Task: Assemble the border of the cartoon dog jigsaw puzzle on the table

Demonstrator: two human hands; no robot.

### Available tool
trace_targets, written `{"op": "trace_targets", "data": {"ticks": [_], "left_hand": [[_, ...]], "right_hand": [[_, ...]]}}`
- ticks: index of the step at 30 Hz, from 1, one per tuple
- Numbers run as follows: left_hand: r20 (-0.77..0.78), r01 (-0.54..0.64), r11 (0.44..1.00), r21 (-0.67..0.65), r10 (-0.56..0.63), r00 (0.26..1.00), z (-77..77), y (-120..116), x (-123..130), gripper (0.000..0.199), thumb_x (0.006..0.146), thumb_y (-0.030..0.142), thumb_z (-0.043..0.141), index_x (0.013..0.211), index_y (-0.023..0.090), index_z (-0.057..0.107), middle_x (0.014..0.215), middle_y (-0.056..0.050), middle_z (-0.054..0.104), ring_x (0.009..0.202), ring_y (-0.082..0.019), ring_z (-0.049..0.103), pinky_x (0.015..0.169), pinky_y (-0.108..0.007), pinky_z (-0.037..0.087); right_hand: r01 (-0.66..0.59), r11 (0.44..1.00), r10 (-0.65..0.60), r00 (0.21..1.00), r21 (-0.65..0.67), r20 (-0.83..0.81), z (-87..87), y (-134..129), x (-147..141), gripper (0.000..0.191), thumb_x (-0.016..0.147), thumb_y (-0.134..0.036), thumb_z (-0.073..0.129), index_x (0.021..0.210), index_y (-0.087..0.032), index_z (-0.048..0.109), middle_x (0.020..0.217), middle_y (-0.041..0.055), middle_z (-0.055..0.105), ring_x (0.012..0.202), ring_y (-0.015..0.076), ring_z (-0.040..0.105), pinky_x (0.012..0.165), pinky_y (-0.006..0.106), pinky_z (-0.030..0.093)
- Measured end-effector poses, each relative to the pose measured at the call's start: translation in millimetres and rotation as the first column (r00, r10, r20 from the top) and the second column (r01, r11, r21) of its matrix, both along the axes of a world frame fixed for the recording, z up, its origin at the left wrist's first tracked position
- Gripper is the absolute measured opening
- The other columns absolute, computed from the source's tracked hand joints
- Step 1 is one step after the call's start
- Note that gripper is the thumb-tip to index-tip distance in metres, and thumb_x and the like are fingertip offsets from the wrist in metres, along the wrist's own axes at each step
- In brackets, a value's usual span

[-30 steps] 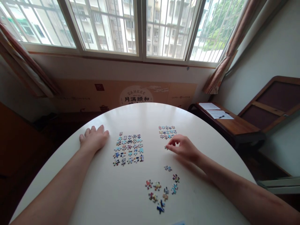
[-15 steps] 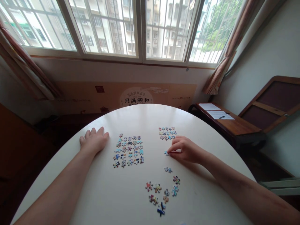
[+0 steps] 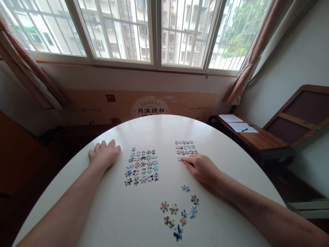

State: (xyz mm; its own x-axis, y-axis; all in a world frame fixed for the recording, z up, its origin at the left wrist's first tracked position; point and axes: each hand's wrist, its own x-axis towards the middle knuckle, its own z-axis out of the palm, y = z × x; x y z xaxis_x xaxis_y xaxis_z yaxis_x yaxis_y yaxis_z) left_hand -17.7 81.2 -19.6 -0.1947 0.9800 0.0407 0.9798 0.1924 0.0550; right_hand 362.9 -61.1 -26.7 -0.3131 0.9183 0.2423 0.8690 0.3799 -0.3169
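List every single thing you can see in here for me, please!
table: one, white, middle
bigger puzzle block: about two dozen pieces, mixed colours, table's left
smaller puzzle block: about fifteen pieces, mixed, table's right
puzzle piece: one, pale blue, at right fingertip
loose pieces: about ten, mixed, near side
window: one, pale frame, back
buildings: several, pale, outside
tree: one, green, outside
curtains: two, pinkish, window sides
printed panel: one, tan, under window
low table: one, brown, right
papers: two, white, on it
pen: one, dark, on papers
left grip: one, bare, on table
right grip: one, bare, above table
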Motion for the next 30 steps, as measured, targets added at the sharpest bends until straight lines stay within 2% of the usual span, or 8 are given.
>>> {"op": "trace_targets", "data": {"ticks": [4,9,14,19,21,23,26,30], "left_hand": [[-0.003,0.001,1.000,-0.014,-0.001,1.000,0.2,-0.2,-0.7,0.066,0.096,0.050,0.028,0.152,0.020,0.044,0.162,-0.021,0.033,0.148,-0.041,0.029,0.114,-0.061,0.027],[0.002,0.004,1.000,0.014,-0.004,1.000,-0.3,-0.1,-0.9,0.064,0.095,0.050,0.031,0.149,0.020,0.048,0.159,-0.021,0.038,0.146,-0.042,0.032,0.112,-0.061,0.030],[0.002,0.016,1.000,0.024,-0.016,1.000,0.1,-0.9,0.0,0.061,0.095,0.048,0.031,0.146,0.021,0.051,0.156,-0.022,0.043,0.144,-0.042,0.036,0.110,-0.062,0.032],[-0.008,0.016,1.000,0.021,-0.015,1.000,-2.2,2.0,-1.8,0.064,0.095,0.049,0.030,0.150,0.019,0.047,0.159,-0.022,0.038,0.146,-0.042,0.033,0.112,-0.062,0.030],[-0.009,0.011,1.000,0.012,-0.011,1.000,-2.8,3.0,-2.2,0.066,0.095,0.049,0.030,0.152,0.019,0.045,0.160,-0.022,0.036,0.146,-0.042,0.032,0.112,-0.062,0.030],[-0.006,0.009,1.000,0.009,-0.009,1.000,-2.4,2.9,-1.8,0.065,0.095,0.049,0.030,0.151,0.020,0.046,0.159,-0.021,0.038,0.146,-0.042,0.033,0.112,-0.062,0.030],[0.011,0.011,1.000,0.022,-0.012,1.000,-1.0,1.9,-0.6,0.064,0.094,0.049,0.033,0.149,0.020,0.048,0.158,-0.021,0.039,0.145,-0.043,0.034,0.112,-0.062,0.030],[0.017,0.000,1.000,0.007,0.000,1.000,-1.4,1.7,-1.0,0.066,0.094,0.049,0.032,0.152,0.020,0.046,0.161,-0.021,0.035,0.148,-0.042,0.031,0.114,-0.062,0.027]], "right_hand": [[-0.006,1.000,0.006,1.000,0.000,-0.027,0.5,1.3,1.7,0.031,0.099,-0.024,0.051,0.117,-0.026,0.076,0.106,0.0054,0.078,0.092,0.0224,0.071,0.083,0.035,0.053],[0.014,1.000,-0.014,1.000,0.007,-0.020,-1.1,2.9,2.9,0.031,0.098,-0.024,0.051,0.116,-0.025,0.077,0.098,0.0049,0.078,0.087,0.0227,0.071,0.078,0.035,0.054],[0.013,1.000,-0.013,0.998,0.010,-0.063,-4.2,3.9,3.7,0.030,0.097,-0.023,0.053,0.114,-0.025,0.078,0.103,0.0048,0.078,0.091,0.0232,0.072,0.083,0.037,0.055],[0.030,0.996,-0.018,0.990,0.085,-0.139,-1.3,2.5,6.2,0.029,0.096,-0.023,0.054,0.113,-0.025,0.078,0.099,0.0052,0.078,0.087,0.0207,0.071,0.080,0.035,0.054],[-0.037,0.993,0.053,0.987,0.109,-0.150,4.7,0.1,9.9,0.029,0.096,-0.022,0.054,0.111,-0.025,0.079,0.092,0.0045,0.076,0.081,0.0187,0.069,0.076,0.033,0.052],[-0.211,0.974,0.220,0.966,0.083,-0.133,12.8,-3.9,14.3,0.029,0.095,-0.021,0.055,0.109,-0.027,0.079,0.085,0.0029,0.074,0.075,0.0164,0.066,0.070,0.030,0.050],[-0.442,0.896,0.437,0.893,-0.031,-0.102,24.8,-12.0,17.8,0.028,0.092,-0.020,0.060,0.106,-0.033,0.080,0.082,0.0000,0.071,0.070,0.0135,0.062,0.066,0.027,0.046],[-0.528,0.833,0.525,0.849,-0.166,-0.068,33.7,-20.9,15.0,0.022,0.090,-0.023,0.068,0.102,-0.037,0.081,0.083,-0.0024,0.071,0.069,0.0113,0.062,0.066,0.026,0.043]]}}
